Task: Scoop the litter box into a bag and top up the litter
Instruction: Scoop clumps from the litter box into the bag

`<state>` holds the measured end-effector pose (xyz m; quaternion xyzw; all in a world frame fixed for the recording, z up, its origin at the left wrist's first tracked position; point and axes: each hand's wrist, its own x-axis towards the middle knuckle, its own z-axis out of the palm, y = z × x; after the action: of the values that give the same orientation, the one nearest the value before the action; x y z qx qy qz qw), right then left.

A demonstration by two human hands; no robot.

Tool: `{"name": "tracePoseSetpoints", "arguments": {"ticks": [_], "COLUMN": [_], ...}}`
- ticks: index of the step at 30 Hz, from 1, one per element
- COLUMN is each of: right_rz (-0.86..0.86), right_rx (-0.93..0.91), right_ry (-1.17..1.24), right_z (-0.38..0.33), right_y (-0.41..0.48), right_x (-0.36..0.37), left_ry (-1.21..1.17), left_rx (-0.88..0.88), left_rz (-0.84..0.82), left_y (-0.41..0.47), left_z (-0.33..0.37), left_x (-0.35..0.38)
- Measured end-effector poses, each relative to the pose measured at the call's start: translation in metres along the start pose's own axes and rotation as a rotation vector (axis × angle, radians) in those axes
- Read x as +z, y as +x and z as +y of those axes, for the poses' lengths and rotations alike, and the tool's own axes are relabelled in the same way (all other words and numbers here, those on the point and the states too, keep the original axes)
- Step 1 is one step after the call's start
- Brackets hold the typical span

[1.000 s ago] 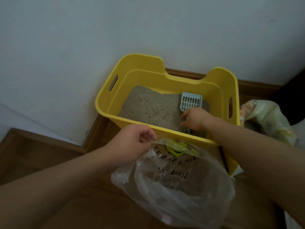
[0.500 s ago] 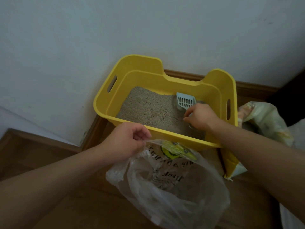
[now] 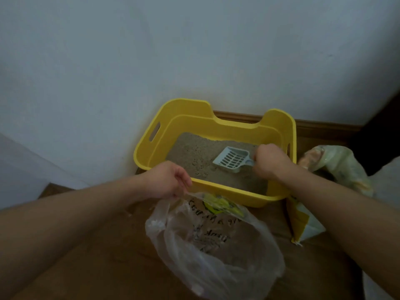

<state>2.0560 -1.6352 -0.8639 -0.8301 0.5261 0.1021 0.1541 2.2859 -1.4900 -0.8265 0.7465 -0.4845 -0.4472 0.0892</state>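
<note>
With the right hand [image 3: 271,164] gripping the scoop [image 3: 232,160] inside the litter box [image 3: 238,197], sift gently, then travel low to the bag [image 3: 216,245] the left hand [image 3: 166,180] pinches open just outside the box's near wall.

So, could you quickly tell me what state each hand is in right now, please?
Left hand: closed, pinching the rim of the clear plastic bag.
Right hand: closed, gripping the handle of the pale scoop inside the yellow litter box.

right hand [image 3: 270,163] grips scoop [image 3: 231,159] over litter | left hand [image 3: 167,180] pinches bag [image 3: 216,245] rim
</note>
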Motion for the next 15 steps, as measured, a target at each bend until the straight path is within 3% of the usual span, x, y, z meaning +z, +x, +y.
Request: {"name": "tracePoseSetpoints", "arguments": {"ticks": [9,15], "right_rz": [-0.093,-0.141], "right_rx": [-0.045,-0.027], "right_ry": [-0.313,-0.249], "right_z": [-0.006,-0.015], "right_y": [0.004,0.011], "right_x": [-0.019,0.005], "left_ry": [-0.039,-0.054], "left_rx": [-0.044,-0.01], "left_rz": [0.006,-0.009], "left_y": [-0.001,0.003], "left_z": [-0.033,-0.029], "left_x": [-0.001,-0.02]}}
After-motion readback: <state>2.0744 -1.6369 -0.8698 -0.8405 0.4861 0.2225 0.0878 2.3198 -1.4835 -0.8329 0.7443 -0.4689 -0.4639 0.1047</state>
